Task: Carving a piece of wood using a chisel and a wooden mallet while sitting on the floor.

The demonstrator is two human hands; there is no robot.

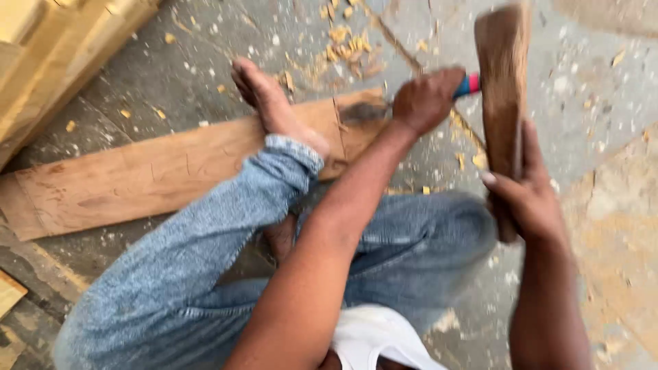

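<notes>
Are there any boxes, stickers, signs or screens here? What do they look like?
None show: no package, label, sign or screen. Only a left hand on a chisel, a right hand holding a wooden mallet, and a plank on the floor.

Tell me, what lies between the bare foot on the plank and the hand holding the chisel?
In the head view, only plank surface between foot and left hand, crossed by the chisel blade.

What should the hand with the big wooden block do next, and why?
Probably swing the wooden block down onto the chisel. The right hand has it lifted beside the chisel's red and blue handle end, while the left hand holds the chisel's blade against the plank, which the foot pins down.
</notes>
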